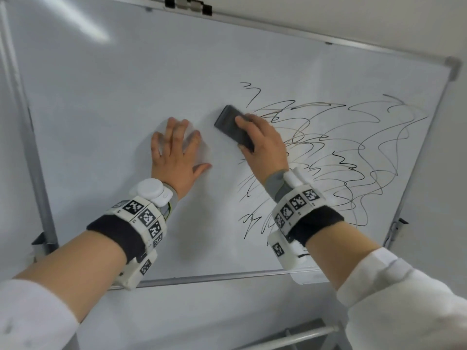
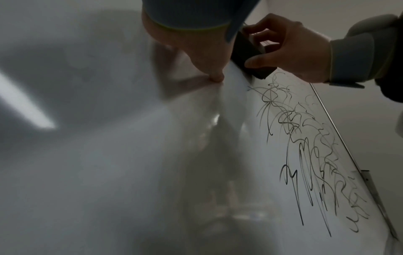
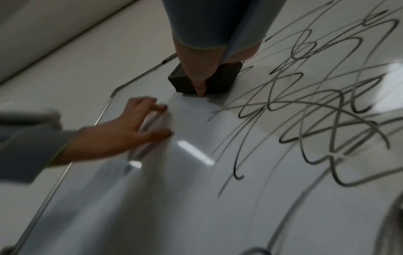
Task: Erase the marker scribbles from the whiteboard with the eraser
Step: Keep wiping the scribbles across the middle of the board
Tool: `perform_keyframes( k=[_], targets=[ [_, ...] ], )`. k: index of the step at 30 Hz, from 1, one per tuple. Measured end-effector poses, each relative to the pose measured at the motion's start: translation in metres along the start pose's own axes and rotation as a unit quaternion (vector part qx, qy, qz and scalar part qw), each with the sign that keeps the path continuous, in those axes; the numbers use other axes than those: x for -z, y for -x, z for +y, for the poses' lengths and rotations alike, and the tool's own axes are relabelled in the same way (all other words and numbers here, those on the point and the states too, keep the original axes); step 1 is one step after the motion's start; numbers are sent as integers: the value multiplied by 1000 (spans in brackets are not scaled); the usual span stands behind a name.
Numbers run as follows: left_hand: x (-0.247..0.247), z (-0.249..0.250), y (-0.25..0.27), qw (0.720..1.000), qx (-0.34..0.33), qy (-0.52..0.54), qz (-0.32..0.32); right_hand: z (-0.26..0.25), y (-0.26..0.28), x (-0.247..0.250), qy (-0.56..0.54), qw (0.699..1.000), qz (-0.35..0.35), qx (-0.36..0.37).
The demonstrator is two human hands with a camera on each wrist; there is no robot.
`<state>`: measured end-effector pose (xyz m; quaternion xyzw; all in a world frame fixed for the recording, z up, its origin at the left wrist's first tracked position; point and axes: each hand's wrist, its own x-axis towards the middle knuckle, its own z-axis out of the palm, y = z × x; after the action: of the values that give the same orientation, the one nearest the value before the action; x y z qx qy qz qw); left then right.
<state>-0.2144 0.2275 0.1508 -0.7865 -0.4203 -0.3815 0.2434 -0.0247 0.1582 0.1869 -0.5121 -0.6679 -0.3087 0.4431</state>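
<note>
One eraser (image 1: pixel 233 128) on whiteboard (image 1: pixel 113 102), right hand (image 1: pixel 262 145) grip around it; left hand (image 1: pixel 177 154) flat, fingers spread.

I stood in what looked like an office or meeting room: a metal-framed whiteboard (image 1: pixel 151 79) on a stand, backed by plain white walls (image 1: pixel 379 18).

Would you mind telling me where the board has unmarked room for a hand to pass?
Unmarked: left of the left hand to the whiteboard edge, and above both hands. Crowded: the scribbles right of the eraser, held by the right hand.
</note>
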Motion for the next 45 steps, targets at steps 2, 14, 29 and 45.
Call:
perform_keyframes(
  k=[2,14,29,45],
  targets=[
    [0,4,-2,1000,-16,-9,-5,-1,11,-5,15,998,-39,46],
    [6,10,-13,1000,-1,-2,-26,5,-18,2,10,1000,-14,3],
    [24,22,-25,992,37,-31,-113,20,-38,4,-2,999,-39,25],
    [23,35,-40,997,-9,-25,-76,64,-23,32,8,1000,3,-14]
  ],
)
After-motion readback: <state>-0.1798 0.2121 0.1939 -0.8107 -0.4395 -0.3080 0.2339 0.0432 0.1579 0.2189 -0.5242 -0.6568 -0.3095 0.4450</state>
